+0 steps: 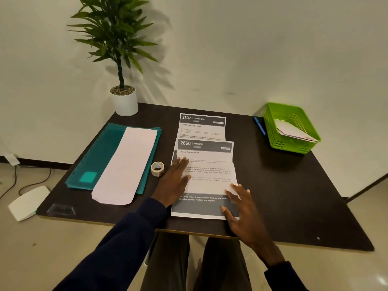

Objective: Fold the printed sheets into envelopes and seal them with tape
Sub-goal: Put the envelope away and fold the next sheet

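I see my left hand (175, 181) flat, fingers spread, pressing the Cereal Preparation sheet (204, 179) near the tape roll (157, 169); my right hand (241, 211) rests open-fingered on its lower right corner.

- L hand (174, 181): bare, no rings or watch; dark navy long sleeve (117, 246) behind it, to the wrist.
- R hand (243, 211): bare; same navy cuff (281, 276) behind the wrist.
- Below hands: grey-brown trousers (168, 265).

the printed sheet (206, 164) is pressed flat by the left hand (175, 181) and right hand (241, 211), tape roll (157, 168) just beside the left hand.
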